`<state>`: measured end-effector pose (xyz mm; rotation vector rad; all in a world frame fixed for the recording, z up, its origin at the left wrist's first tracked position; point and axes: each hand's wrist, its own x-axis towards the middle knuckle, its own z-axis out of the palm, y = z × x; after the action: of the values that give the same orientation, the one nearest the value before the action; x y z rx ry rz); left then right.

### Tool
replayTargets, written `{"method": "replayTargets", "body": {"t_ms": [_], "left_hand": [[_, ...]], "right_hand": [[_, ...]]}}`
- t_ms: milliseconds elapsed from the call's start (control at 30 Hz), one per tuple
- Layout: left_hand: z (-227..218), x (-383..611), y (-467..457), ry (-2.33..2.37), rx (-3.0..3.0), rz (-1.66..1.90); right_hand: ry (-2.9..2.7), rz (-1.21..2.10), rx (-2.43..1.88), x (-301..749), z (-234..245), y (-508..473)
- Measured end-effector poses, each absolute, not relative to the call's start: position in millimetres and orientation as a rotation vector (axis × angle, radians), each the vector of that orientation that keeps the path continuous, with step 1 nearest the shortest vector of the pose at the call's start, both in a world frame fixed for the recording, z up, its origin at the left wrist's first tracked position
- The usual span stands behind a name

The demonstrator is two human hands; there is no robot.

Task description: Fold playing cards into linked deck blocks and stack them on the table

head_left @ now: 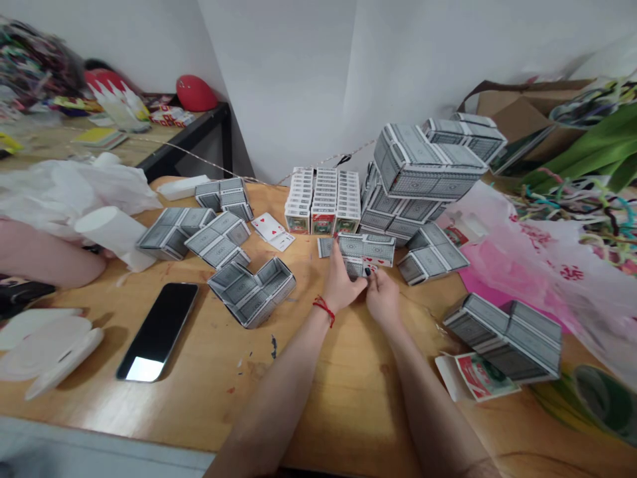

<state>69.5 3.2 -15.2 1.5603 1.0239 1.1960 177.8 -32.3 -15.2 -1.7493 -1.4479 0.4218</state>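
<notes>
A block folded from grey-backed playing cards [365, 245] sits on the table between my hands, with red heart pips on its near side. My left hand [343, 282] grips its left side, index finger stretched along it and thumb at the front. At its near right corner, my right hand [383, 295] pinches a card edge; the fingertips are partly hidden. Just behind stand three rows of upright card packs [323, 199]. To the right rises a tall stack of card blocks [428, 162], with an L-shaped card block [432, 252] beside it.
More card blocks [219, 239] and an open card frame [253, 292] lie to the left, near loose playing cards [273, 231]. A phone [158, 332] lies front left. At right are another card block [505, 335], an opened card box [480, 377] and a plastic bag [542, 259].
</notes>
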Motion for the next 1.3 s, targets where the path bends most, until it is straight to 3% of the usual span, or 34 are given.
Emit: {"method": "replayTargets", "body": {"t_ms": [600,1300], "left_hand": [[-19,71,3,1.039,1.595,1.201],[-10,80,10,0.903,1.209,1.262]], "right_hand": [[-1.443,0.442,-1.74,175,-17,-32],[-1.325,0.489,-1.545,176,-18,-29]]}}
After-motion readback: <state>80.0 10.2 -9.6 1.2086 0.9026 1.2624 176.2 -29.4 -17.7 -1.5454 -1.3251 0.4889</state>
